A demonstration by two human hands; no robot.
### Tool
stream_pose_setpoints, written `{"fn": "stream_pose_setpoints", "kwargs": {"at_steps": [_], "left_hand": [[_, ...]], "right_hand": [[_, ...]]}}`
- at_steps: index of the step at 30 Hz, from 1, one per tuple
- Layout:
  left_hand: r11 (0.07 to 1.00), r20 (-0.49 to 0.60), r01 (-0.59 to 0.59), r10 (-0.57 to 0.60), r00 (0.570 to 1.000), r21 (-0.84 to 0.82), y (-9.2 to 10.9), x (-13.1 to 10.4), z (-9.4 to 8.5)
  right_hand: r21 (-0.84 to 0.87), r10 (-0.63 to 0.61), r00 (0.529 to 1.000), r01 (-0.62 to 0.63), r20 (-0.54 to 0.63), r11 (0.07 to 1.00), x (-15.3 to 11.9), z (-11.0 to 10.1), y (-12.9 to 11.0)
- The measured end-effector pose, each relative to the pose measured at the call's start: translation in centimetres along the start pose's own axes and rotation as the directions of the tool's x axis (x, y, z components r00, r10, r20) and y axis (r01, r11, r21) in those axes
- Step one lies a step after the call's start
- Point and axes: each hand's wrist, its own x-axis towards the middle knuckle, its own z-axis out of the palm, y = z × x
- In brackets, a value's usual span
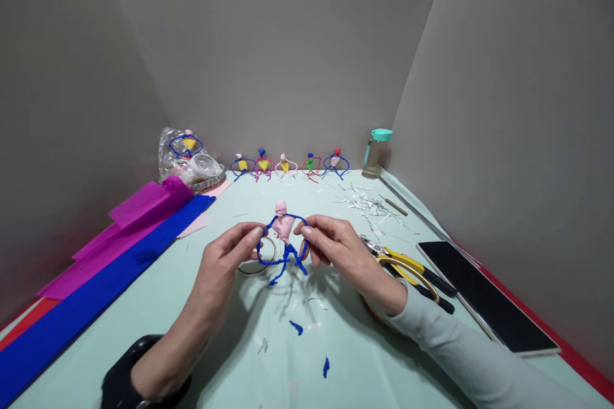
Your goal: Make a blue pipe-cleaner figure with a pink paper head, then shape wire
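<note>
Between my two hands is a small wire figure [284,227] with a pink paper head and body and long blue wrapped arms and legs. My left hand [235,245] pinches the bent blue arm on the left between thumb and fingers. On the other side, the fingers of my right hand [330,236] close on the other blue arm near its bend. The figure is upright above the table, its blue legs hanging down. Behind it and my left fingertips lies a ring of tape or wire [259,270], partly hidden.
Several similar figures [263,163] lean along the back wall. Blue crepe paper [110,291] and magenta paper [148,204] lie left, beside a plastic bag [167,150]. To the right are a bottle [377,154], white scraps [369,203], yellow-handled pliers [407,263] and a black tablet [484,294].
</note>
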Motion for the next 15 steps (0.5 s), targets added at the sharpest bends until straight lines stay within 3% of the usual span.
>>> {"fn": "stream_pose_setpoints", "kwargs": {"at_steps": [8, 15], "left_hand": [[0.999, -0.066, -0.007, 0.011, 0.998, 0.054, -0.13, 0.14, -0.11], [0.998, -0.087, 0.013, -0.008, 0.996, 0.054, -0.18, 0.29, -0.16]], "right_hand": [[-0.114, -0.027, 0.999, 0.031, 0.037, 0.993, -0.13, 0.30, -0.25], [-0.192, -0.041, 0.999, 0.040, 0.001, 0.980, -0.05, 0.09, -0.56]]}}
